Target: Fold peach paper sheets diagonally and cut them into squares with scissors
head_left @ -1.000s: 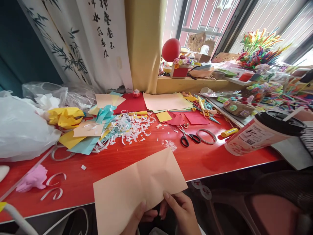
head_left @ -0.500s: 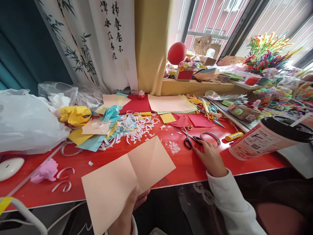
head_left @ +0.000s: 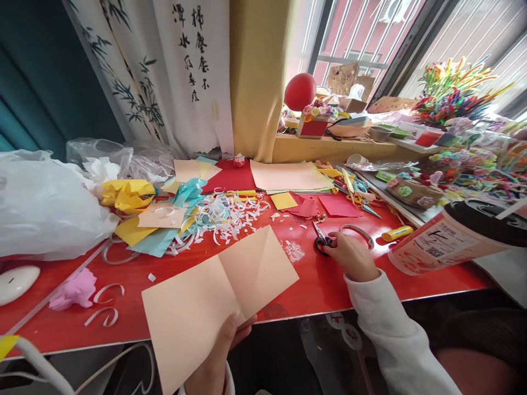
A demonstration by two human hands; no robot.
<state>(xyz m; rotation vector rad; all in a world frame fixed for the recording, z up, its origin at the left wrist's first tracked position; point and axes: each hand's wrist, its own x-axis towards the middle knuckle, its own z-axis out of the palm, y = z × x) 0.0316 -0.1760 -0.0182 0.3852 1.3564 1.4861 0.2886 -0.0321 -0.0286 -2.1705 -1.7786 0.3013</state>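
Note:
A creased peach paper (head_left: 193, 312) is gripped at its lower edge by my left hand (head_left: 220, 351), thumb on top and fingers underneath, just off the table's front edge. My right hand (head_left: 352, 255) is closed on the black handles of the scissors (head_left: 323, 240), whose blades point away over the red table (head_left: 304, 291). White paper shreds (head_left: 234, 214) and small scraps lie beyond the peach paper. Near the scissors are a grey-white ring (head_left: 358, 233) and a yellow glue stick (head_left: 397, 233).
A lidded cup (head_left: 436, 241) stands at the right. Coloured paper sheets (head_left: 288, 175) lie at the back, with a white plastic bag (head_left: 49, 208) on the left. A pink crumpled paper (head_left: 74, 289) and a white oval object (head_left: 18, 284) are near the front left.
My right hand has closed on the scissors' handles, and the handles have come together. The peach paper stays in my left hand. The view has shifted slightly.

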